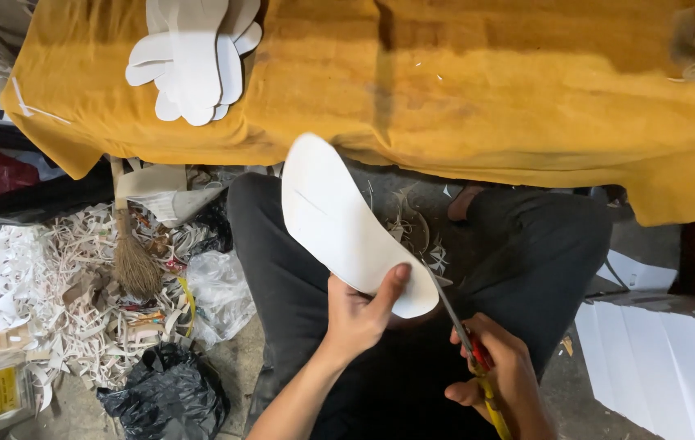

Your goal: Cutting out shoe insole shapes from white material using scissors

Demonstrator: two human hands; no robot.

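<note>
**Sole-shaped card held up to the scissors, over the lap**

Left hand (359, 314) grips a white sole-shaped card piece (339, 224) at its near, rounded end, thumb pressed on the upper face, fingers hidden beneath. The piece stands out and away from the body, tilted, its far end reaching toward the table edge. Held this way the edge meets the blades and stays free of the knees.

Right hand (498, 375) is clenched around the handles of a pair of scissors (461, 334), red and yellow at the grips. Blades point up toward the card's lower right edge, touching or just beside it; whether they are biting I cannot tell.

Work sits above the dark trousers (298, 277), so offcuts drop to the floor. A heap of white paper trimmings (29, 285) lies to the left, with a small broom (131, 261) resting in it and a black plastic bag (164, 395) nearby.

On the mustard-yellow cloth (486, 90) covering the table, a stack of white cut soles (192, 57) lies well apart from the hands. White flat sheets (665, 358) are stacked at right, within reach.
</note>
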